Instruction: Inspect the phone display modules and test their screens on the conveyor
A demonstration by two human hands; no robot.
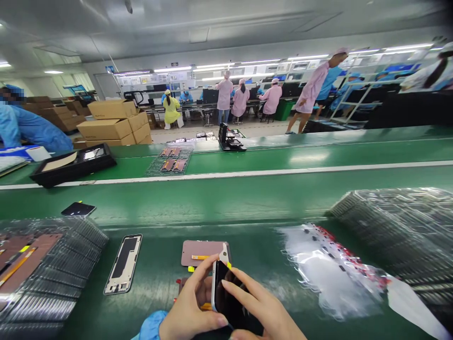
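Observation:
A smartphone with a black glass front and a pale frame is tilted up between both hands, low in the centre of the head view. My left hand wraps its left side, thumb near the lower edge. The fingers of my right hand lie pressed on the glass, with the thumb at the bottom edge. Just behind the phone lies a brownish-pink screen panel with an orange flex cable and yellow tabs. Another panel is partly hidden under my left hand. To the left, a bare phone frame rests on the green bench.
Stacked clear trays with panels stand at left, more clear trays at right. A heap of clear films lies right of my hands. A dark phone and black bin are farther left. Several people work beyond the bench.

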